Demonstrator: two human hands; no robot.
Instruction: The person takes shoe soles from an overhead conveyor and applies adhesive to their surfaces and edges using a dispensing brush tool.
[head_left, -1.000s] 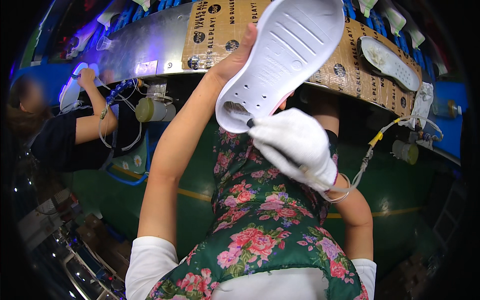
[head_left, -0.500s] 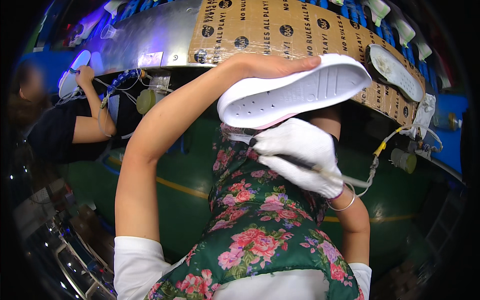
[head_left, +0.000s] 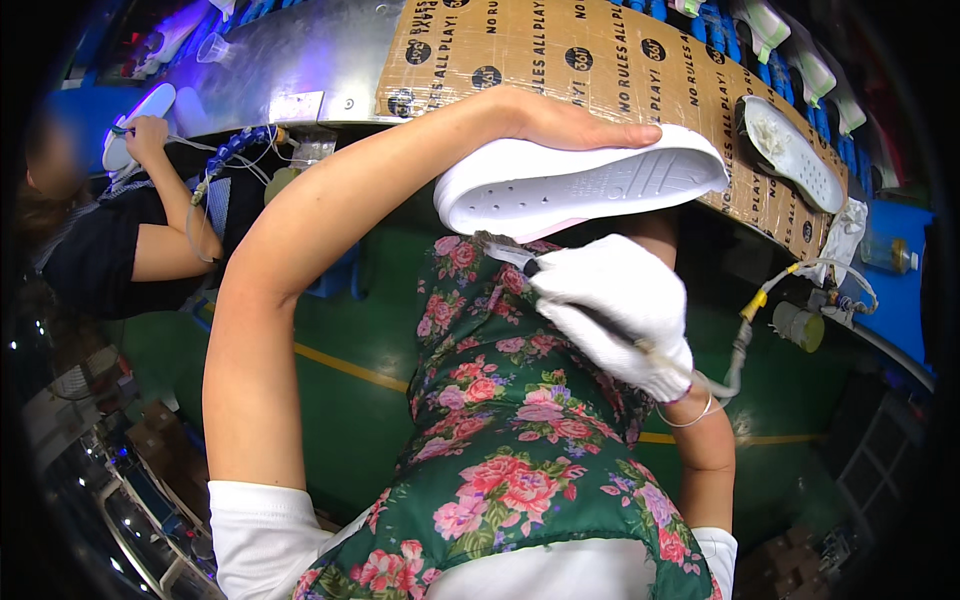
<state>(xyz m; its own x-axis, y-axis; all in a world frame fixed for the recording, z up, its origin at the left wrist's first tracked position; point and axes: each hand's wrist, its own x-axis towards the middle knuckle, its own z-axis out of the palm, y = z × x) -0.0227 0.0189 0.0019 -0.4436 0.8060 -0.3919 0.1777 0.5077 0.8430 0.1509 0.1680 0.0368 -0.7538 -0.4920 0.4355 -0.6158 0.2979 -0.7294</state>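
Note:
My bare left hand (head_left: 580,125) grips a white shoe sole (head_left: 600,188) from its far side, thumb along the upper rim. The sole is tilted up, so its hollow inside with small holes and ridges shows. In my right hand (head_left: 615,310), covered by a white knitted glove, is a brush (head_left: 513,256) with a dark handle; a pale tube (head_left: 735,365) runs back from it past the wrist. The dark bristles are at the lower left edge of the sole; whether they touch it I cannot tell.
Printed cardboard (head_left: 530,60) covers part of the metal bench (head_left: 310,60). A stained sole (head_left: 790,155) rests on its right end, near a crumpled white cloth (head_left: 848,235). At the left a co-worker's hand (head_left: 148,135) holds another white sole (head_left: 150,105). Blue rollers (head_left: 770,75) line the far side.
The brush has swung so its bristles point up toward the sole's left end. My right hand has shifted slightly right. The sole has tipped, showing less of its inside.

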